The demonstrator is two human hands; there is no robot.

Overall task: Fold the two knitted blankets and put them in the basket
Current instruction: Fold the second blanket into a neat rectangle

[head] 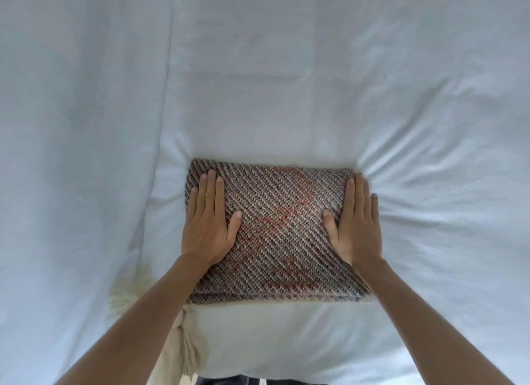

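A knitted blanket (pixel 275 229) with grey, white and red diagonal stitches lies folded into a thick rectangle on the white bed sheet (pixel 258 83). My left hand (pixel 207 221) presses flat on its left part, fingers straight and together, thumb spread. My right hand (pixel 355 221) lies flat along its right edge, little finger partly over the sheet. Neither hand grips the cloth. No second blanket shows clearly, and no basket is in view.
A fluffy cream-coloured piece of fabric (pixel 126 298) pokes out under my left forearm, and a beige cloth (pixel 175 347) hangs by the bed's near edge. The sheet wrinkles to the right of the blanket.
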